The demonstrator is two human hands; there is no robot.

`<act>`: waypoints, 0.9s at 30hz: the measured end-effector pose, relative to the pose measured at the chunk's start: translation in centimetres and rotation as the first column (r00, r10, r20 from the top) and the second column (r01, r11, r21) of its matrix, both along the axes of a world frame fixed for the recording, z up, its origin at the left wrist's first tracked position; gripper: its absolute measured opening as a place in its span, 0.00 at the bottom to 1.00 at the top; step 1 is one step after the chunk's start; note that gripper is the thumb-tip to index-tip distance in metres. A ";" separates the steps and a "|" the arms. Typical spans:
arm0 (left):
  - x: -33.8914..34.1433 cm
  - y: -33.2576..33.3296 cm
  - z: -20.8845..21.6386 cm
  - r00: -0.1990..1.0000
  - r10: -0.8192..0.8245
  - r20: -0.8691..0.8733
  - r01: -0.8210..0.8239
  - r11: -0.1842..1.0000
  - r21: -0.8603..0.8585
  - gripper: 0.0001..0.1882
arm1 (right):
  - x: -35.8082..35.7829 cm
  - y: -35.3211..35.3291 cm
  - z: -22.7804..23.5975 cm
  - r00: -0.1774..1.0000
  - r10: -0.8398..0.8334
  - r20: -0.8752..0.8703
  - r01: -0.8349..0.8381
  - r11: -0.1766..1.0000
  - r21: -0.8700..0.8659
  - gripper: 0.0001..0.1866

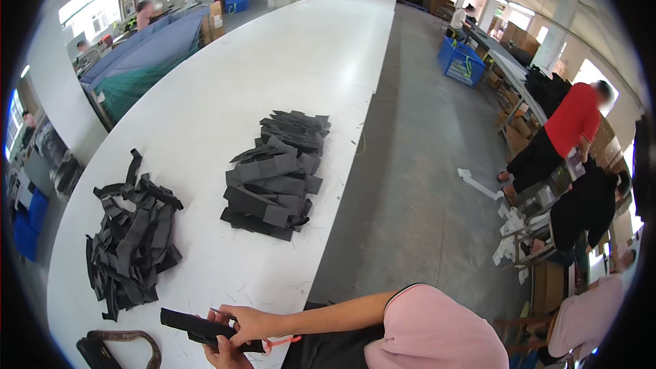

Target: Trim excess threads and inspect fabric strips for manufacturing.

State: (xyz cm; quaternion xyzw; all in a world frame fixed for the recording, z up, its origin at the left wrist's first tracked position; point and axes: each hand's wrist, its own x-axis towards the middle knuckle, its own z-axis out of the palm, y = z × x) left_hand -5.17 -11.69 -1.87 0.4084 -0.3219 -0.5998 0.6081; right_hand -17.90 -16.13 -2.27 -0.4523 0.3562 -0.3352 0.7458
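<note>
My left hand (227,355), low at the table's near edge, is closed round a short black fabric strip (183,321). Over the strip lies my right hand (256,324), its fingers curled round what looks like thread snips (219,312); only a thin metal blade shows. A red-orange cord (283,340) hangs by my right wrist. Beyond my hands, to the left, lies a loose tangled heap of dark grey strips (133,239). Further off, a more layered pile of similar strips (273,184) rests near the table's right edge.
The long white table (294,55) runs away from me, with thread scraps near my hands. A black case with a brown strap (123,342) lies at the near left. Across the aisle, a person in red (574,119) and others work. A blue crate (461,61) stands there.
</note>
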 end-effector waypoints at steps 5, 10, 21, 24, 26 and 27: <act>1.7 0.5 -1.4 0.989 0.021 -0.148 -0.004 0.994 0.113 0.30 | -0.1 1.6 -0.2 0.991 -0.088 0.103 0.080 0.994 0.080 0.26; -0.5 -0.5 -4.0 0.697 0.244 0.674 -0.120 0.967 -0.226 0.26 | 0.2 3.4 -0.8 0.975 -0.212 -0.058 0.216 0.975 0.057 0.23; -3.7 2.4 -1.3 0.809 -0.249 0.532 0.321 0.946 -0.044 0.17 | -4.1 6.8 -2.7 0.549 -0.822 -0.153 0.579 0.506 -0.639 0.19; -2.3 1.3 -3.8 0.718 -0.281 0.637 0.453 0.883 -0.120 0.16 | -5.6 8.2 -2.5 0.535 -0.803 -0.262 0.572 0.572 -0.587 0.20; -2.8 2.4 -2.8 0.689 -0.317 0.652 0.477 0.875 -0.080 0.15 | -6.2 8.3 -4.2 0.540 -0.791 -0.286 0.566 0.594 -0.572 0.20; -2.9 3.0 -2.2 0.659 -0.355 0.663 0.498 0.867 -0.031 0.15 | -6.3 8.3 -4.2 0.540 -0.793 -0.283 0.569 0.592 -0.571 0.20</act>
